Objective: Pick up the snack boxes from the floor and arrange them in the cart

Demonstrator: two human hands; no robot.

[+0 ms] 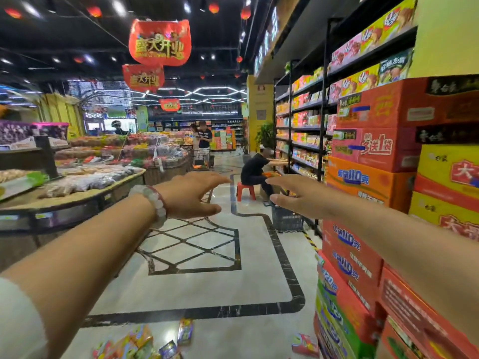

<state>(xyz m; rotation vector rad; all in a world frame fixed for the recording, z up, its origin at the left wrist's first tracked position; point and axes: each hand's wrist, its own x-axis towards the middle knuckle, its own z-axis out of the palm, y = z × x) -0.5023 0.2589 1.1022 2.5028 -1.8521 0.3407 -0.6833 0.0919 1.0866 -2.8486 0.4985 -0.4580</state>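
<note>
The snack boxes (145, 342) lie scattered on the glossy tiled floor (207, 286) at the bottom edge of the view, far below both hands; their axes point various ways. One red box (305, 344) lies nearer the right side, beside the stacked cardboard cartons (363, 268). Left hand (191, 195) and right hand (303, 195) reach forward, fingers straight, holding nothing. No cart is near.

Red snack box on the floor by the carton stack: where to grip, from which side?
Probably across the long edges of the red snack box, from above and from the aisle side: it lies flat, top face up, with the carton stack close on its right. Both the left hand and right hand are open, empty.
</note>
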